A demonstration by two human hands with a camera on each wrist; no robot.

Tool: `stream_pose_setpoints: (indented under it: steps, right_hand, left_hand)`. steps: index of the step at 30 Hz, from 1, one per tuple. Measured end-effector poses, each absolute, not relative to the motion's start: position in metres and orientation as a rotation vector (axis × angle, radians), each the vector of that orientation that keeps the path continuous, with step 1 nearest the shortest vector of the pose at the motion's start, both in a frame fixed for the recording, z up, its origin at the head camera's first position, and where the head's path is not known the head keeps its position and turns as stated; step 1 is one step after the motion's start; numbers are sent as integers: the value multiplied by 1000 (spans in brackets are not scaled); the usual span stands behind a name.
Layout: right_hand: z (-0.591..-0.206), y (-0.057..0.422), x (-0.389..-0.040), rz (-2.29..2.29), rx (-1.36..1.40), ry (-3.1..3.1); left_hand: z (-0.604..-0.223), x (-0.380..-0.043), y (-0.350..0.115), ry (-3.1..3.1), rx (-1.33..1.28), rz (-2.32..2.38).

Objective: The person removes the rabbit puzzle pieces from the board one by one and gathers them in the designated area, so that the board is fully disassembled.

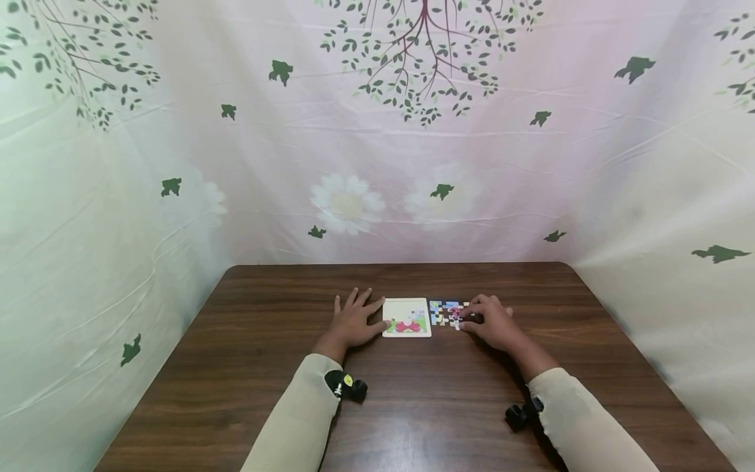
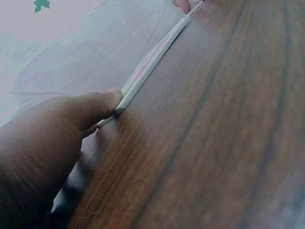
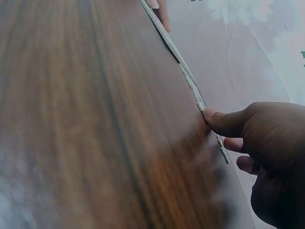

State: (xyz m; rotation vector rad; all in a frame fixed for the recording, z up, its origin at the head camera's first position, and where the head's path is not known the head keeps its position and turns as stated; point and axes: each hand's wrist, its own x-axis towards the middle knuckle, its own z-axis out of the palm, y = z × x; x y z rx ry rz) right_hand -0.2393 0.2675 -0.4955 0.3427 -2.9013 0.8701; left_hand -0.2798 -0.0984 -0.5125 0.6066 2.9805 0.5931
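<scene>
A white-framed puzzle board (image 1: pixel 407 318) with a colourful picture along its lower part lies flat on the table. My left hand (image 1: pixel 352 322) rests at its left side, fingers spread, the thumb touching the frame's edge. Just right of the board lies a cluster of colourful jigsaw pieces (image 1: pixel 438 313). Over the cluster's right end, my right hand (image 1: pixel 492 321) has thumb and forefinger curled round a puzzle piece, which the fingers partly hide. In the right wrist view, the thumb (image 3: pixel 217 119) meets the pieces' thin edge, with other fingers bent behind.
The brown wood-grain table (image 1: pixel 413 406) extends on all sides of the puzzle. A printed cloth (image 1: pixel 389 144) hangs behind the table and along both sides. Black cameras are strapped at both wrists.
</scene>
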Motion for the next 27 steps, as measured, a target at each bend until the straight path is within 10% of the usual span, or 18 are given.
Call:
stream_pose_setpoints:
  steps: [27]
  right_hand:
    - [-494,236,-247,900,449,-2803]
  left_hand:
    - [-509,-276,-97,2972,582,586]
